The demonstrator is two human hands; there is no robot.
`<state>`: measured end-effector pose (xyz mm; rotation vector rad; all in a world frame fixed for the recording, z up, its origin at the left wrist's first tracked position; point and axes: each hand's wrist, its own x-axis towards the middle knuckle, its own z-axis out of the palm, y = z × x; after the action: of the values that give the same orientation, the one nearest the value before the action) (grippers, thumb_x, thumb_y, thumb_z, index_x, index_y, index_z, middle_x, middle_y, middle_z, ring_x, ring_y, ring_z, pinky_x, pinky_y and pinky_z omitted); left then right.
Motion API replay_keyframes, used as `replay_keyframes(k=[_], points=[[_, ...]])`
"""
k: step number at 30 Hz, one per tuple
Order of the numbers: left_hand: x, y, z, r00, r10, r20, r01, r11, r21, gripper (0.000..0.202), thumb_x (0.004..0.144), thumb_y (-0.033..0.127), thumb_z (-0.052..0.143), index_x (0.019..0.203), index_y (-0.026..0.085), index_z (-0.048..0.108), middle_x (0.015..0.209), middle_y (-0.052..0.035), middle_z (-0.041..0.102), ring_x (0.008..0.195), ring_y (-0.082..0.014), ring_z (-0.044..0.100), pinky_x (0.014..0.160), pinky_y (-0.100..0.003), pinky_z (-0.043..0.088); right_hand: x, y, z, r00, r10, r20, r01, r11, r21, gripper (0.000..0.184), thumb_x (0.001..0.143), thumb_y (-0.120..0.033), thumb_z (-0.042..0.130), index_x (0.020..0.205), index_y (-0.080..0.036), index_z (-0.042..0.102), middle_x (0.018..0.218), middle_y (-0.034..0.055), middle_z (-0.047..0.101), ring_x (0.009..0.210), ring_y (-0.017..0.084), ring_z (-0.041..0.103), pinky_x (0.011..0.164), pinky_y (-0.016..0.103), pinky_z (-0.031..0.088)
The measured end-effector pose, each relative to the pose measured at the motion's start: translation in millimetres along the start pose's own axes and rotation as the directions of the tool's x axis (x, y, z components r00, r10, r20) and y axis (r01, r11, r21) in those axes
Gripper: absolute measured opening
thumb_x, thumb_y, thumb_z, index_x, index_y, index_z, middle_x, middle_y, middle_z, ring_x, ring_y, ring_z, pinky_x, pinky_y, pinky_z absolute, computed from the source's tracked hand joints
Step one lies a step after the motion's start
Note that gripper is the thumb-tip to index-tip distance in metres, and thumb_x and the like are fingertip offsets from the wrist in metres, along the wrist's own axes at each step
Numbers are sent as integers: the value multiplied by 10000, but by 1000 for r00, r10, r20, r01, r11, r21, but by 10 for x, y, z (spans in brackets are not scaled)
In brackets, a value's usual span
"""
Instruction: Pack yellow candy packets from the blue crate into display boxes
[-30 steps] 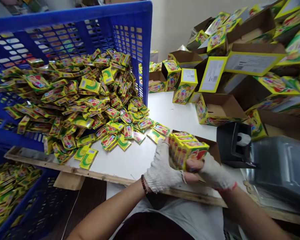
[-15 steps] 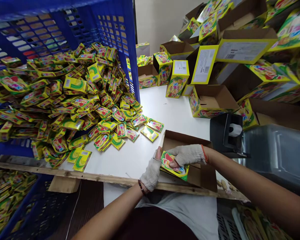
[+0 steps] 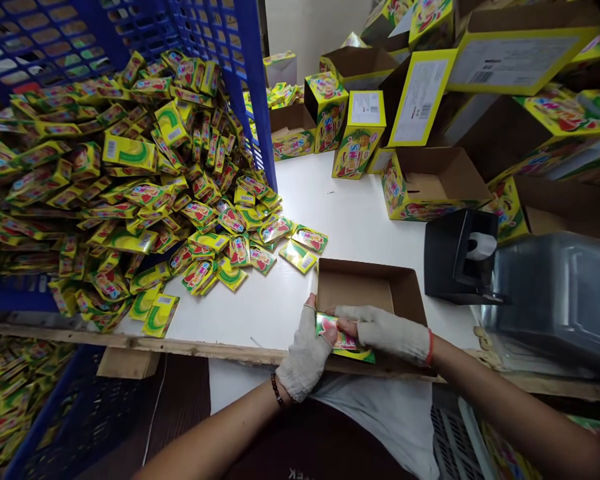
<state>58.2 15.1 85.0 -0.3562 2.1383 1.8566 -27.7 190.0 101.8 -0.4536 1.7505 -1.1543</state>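
Packet point(image 3: 349, 345), printed face up, sits in the left front corner of the open cardboard box point(image 3: 357, 283), at the near edge of the desk point(image 3: 355, 220). Left hand point(image 3: 304, 353) grips at the box's left wall, thumb on the packet. Right hand point(image 3: 393, 333) reaches into the box and grasps the same packet. Black tape dispenser point(image 3: 445, 257) stands just right of the box; loose packets point(image 3: 237, 250) lie to its left.
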Motion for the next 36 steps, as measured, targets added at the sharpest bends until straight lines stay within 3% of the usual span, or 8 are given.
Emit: replay_keyframes(k=[7, 12, 15, 18, 20, 26, 31, 36], points=[[-134, -208, -13, 996, 76, 42, -79, 995, 56, 876, 897, 476, 500, 1578, 40, 162, 1669, -158, 160, 1548, -261, 149, 1280, -377, 133, -28, -21, 155, 993, -97, -59, 81, 968, -238, 491, 927, -577, 485, 1209, -220, 671, 1075, 91, 700, 965, 247, 625, 882, 364, 506], [276, -92, -386, 983, 174, 57, -183, 950, 255, 561, 962, 326, 398, 1488, 131, 421, 1580, -137, 394, 1471, -247, 355, 1243, -427, 267, -99, -73, 174, 992, -74, -98, 26, 907, -421, 494, 941, -534, 433, 1251, -220, 655, 1168, 121, 686, 1050, 287, 631, 955, 410, 487], [792, 145, -606, 912, 390, 130, -375, 662, 649, 456, 884, 140, 474, 1324, 186, 587, 1474, -123, 514, 1412, -269, 406, 1202, -485, 301, -92, -135, 173, 996, -4, -87, -34, 903, -429, 555, 927, -547, 435, 1335, -215, 614, 1262, 130, 663, 1134, 307, 617, 1008, 417, 464], [1244, 366, -717, 862, 351, 366, -478, 325, 816, 371, 875, 147, 558, 1234, 208, 627, 1388, -128, 570, 1348, -315, 436, 1153, -549, 295, -81, -206, 153, 996, 75, -55, -91, 910, -403, 637, 910, -559, 430, 1413, -187, 554, 1338, 135, 632, 1198, 314, 597, 1054, 425, 439], [1414, 445, -752, 866, 314, 388, -472, 261, 842, 341, 858, 172, 615, 1198, 186, 630, 1332, -154, 589, 1285, -331, 473, 1110, -544, 326, -81, -248, 127, 991, 125, -35, -129, 913, -386, 678, 891, -578, 437, 1416, -165, 551, 1357, 140, 625, 1229, 323, 585, 1082, 434, 421], [1335, 364, -918, 911, 327, 250, -370, 388, 844, 288, 748, 224, 746, 1005, 127, 659, 1124, -188, 644, 1113, -357, 553, 994, -491, 416, -116, -340, 28, 984, 173, -41, -175, 899, -403, 854, 826, -609, 512, 1518, -116, 432, 1553, 161, 438, 1409, 356, 429, 1187, 460, 299], [1064, 273, -1044, 924, 380, 36, -293, 644, 707, 397, 955, 383, 457, 1213, 112, 593, 1178, -173, 650, 1124, -307, 585, 1007, -464, 444, -129, -324, -38, 987, 154, -42, -158, 908, -387, 812, 799, -565, 574, 1474, -121, 494, 1504, 168, 500, 1336, 375, 504, 1152, 498, 352], [776, 484, -891, 936, 351, -2, -331, 886, 325, 589, 1017, 459, 155, 1225, 159, 617, 1127, -109, 703, 1010, -219, 656, 935, -373, 519, -15, -403, -117, 902, -153, -404, -18, 921, -389, 689, 868, -467, 521, 1475, -148, 458, 1383, 159, 588, 1205, 315, 582, 1070, 469, 443]])
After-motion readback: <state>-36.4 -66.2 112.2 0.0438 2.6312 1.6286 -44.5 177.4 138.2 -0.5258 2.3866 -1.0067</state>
